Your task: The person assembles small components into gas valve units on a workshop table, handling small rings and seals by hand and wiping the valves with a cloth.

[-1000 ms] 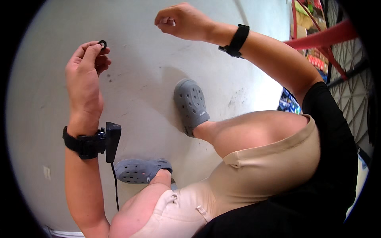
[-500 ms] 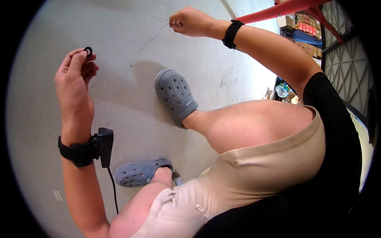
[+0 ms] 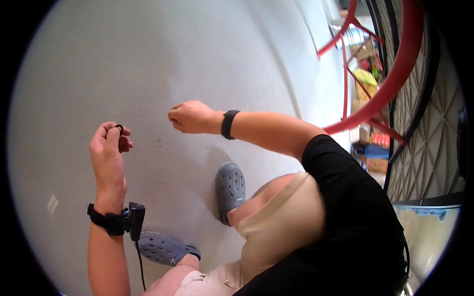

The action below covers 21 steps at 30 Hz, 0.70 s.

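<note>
Pinched between the thumb and fingers of my left hand [image 3: 107,153] is a small black ring [image 3: 119,128]. That hand is raised above the floor on the left, its other fingers curled. My right hand [image 3: 193,117] hangs over the floor near the middle, closed into a loose fist, apart from the ring. Its fingertips are turned away, so anything inside it is hidden. On my left wrist a black strap [image 3: 106,221] carries a small black device [image 3: 136,221] with a cable. A black band [image 3: 228,124] circles my right wrist.
Pale concrete floor [image 3: 98,74] lies below, with a small whitish label [image 3: 53,204] on it at left. My grey clogs [image 3: 231,185] stand on it. A curved red metal frame [image 3: 400,74] rises on the right, before stacked boxes [image 3: 377,153] and a ribbed panel [image 3: 429,143].
My view has shifted, bringing more of the red frame and boxes in. My right hand has come down and left, nearer my left hand, which keeps the ring. The clogs appear lower.
</note>
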Available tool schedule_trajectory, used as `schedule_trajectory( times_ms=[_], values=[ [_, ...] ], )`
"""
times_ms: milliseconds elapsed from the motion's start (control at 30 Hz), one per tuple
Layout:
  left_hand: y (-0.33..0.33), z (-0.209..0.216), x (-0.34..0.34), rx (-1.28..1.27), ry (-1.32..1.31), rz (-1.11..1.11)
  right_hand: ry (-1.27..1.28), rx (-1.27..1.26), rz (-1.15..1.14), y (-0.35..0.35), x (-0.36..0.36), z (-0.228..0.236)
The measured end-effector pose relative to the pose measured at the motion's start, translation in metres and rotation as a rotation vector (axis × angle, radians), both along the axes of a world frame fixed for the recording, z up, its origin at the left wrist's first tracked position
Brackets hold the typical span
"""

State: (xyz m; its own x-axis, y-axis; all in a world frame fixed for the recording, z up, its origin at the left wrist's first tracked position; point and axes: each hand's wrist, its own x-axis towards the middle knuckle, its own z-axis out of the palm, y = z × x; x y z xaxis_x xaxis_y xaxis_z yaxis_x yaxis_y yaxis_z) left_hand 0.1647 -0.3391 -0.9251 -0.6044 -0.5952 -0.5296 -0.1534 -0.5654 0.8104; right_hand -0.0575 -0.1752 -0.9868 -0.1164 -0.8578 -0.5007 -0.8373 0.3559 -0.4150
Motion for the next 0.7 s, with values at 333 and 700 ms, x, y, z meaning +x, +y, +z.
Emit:
schedule_trajectory(
  times_ms=[333, 700],
  values=[
    [-0.014, 0.076, 0.194, -0.253, -0.237, 0.232, -0.199, -0.338, 0.321, -0.119, 0.155, 0.096],
    [0.102, 0.312, 0.230, 0.008, -0.325, 0.297, -0.466, -0.255, 0.072, -0.028, 0.301, 0.386]
  ],
)
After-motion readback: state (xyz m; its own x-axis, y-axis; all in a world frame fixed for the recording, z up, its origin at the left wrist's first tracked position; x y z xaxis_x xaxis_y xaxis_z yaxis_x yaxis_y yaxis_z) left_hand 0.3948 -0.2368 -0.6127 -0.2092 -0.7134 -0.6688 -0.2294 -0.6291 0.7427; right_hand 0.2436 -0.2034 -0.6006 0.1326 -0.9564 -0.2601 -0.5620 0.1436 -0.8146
